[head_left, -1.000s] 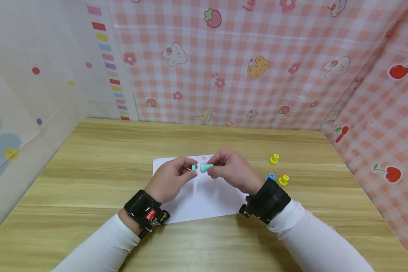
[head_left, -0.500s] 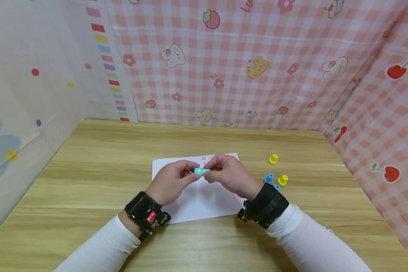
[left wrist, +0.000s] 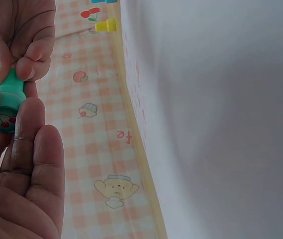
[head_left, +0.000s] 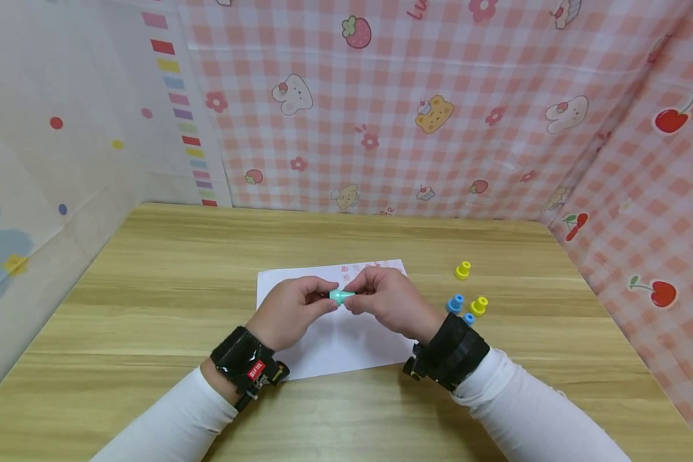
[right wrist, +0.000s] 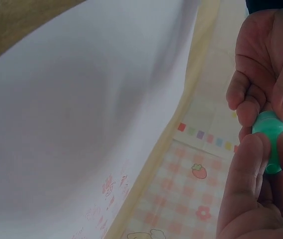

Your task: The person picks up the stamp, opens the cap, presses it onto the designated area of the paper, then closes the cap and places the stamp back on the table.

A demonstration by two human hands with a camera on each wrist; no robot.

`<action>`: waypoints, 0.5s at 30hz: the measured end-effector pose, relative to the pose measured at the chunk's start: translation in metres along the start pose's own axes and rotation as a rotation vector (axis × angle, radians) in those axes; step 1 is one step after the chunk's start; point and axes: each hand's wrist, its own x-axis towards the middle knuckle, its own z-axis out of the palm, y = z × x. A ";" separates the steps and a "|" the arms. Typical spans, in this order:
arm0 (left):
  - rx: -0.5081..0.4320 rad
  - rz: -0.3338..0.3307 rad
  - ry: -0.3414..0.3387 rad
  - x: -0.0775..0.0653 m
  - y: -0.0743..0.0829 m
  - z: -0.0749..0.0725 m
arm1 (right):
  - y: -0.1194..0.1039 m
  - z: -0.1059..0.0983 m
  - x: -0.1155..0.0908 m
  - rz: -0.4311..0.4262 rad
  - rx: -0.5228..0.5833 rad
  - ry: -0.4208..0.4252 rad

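A small mint-green toy stamp [head_left: 341, 296] is held level over a white sheet of paper [head_left: 341, 350], its cap on the wide end. My left hand [head_left: 289, 313] pinches the capped end between thumb and fingers. From the other side my right hand [head_left: 391, 300] pinches the narrow handle. In the left wrist view the green cap [left wrist: 6, 119] shows a cherry picture on its end. The right wrist view has the green stamp body [right wrist: 269, 132] between both sets of fingertips, partly covered by them.
Red prints [head_left: 372, 265] mark the paper's far right part. To the right on the wooden table [head_left: 167, 256] stand two yellow stamps [head_left: 462, 270] and two blue stamps [head_left: 455, 303], one partly behind the right wrist strap. Patterned cloth [head_left: 323, 128] hangs behind the table.
One second ago the cap in my left hand and the stamp in my right were apart. They have come together, and both hands have shifted slightly toward me.
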 end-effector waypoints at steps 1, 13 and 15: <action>0.003 0.001 -0.001 0.000 0.000 0.000 | 0.003 0.000 0.001 0.000 -0.008 0.002; 0.026 0.006 -0.015 0.001 0.000 0.002 | 0.035 0.002 0.013 0.007 -0.083 0.026; 0.026 0.006 -0.021 0.001 0.000 0.003 | 0.035 0.002 0.013 -0.015 -0.106 0.029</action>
